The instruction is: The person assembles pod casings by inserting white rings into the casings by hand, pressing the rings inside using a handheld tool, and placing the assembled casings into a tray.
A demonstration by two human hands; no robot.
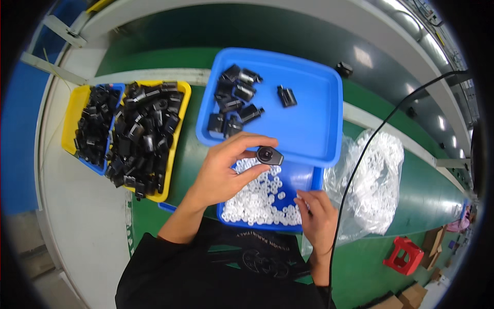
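Observation:
Between thumb and forefinger, my left hand (pixel 218 170) grips a small black plastic housing (pixel 272 156), its round opening turned up toward me. Below it, a darker blue tray (pixel 300 177) holds many small white plastic rings (pixel 247 205). My right hand (pixel 320 219) is at the right side of this tray, fingertips closed over the rings; whatever they may pinch is too small to make out. Just beyond, a larger light blue tray (pixel 314 123) overlaps the ring tray's far edge. Several black housings (pixel 234 98) lie along its left side, and one lies apart nearer its middle.
To the left stand a yellow bin (pixel 180 110) and a blue bin (pixel 102 170), both heaped with black housings. A clear plastic bag (pixel 378 180) of white parts lies to the right. A black cable (pixel 360 159) hangs across the right side. A red stool (pixel 404 256) stands on the floor.

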